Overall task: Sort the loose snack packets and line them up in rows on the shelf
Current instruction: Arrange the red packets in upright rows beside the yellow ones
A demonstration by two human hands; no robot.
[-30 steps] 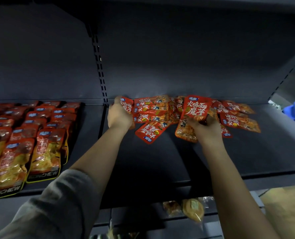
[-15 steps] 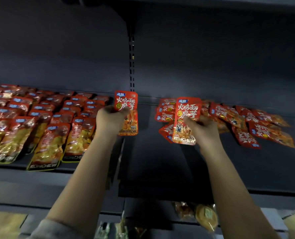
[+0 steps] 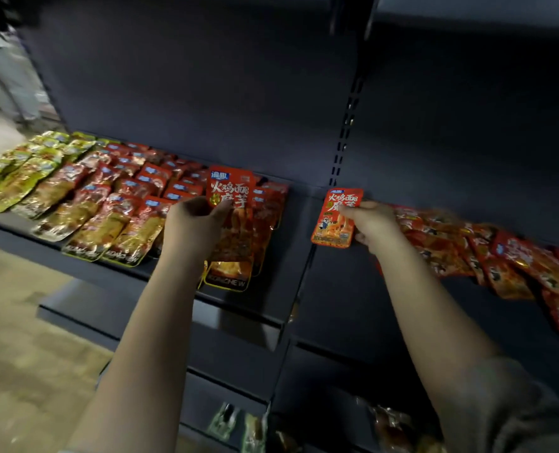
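The left hand (image 3: 194,223) pinches a red packet (image 3: 230,191) by its upper half and now holds it over the right end of the lined-up rows (image 3: 134,197) on the left shelf (image 3: 271,302), farther left than half a second ago, when it hung near the gap between the shelves. The right hand (image 3: 374,223) grips a second red packet (image 3: 337,219) upright by its right edge, just left of the loose pile (image 3: 487,253) on the right shelf (image 3: 353,289), as before. The view has swung left, bringing green packets (image 3: 26,165) into sight at the far left.
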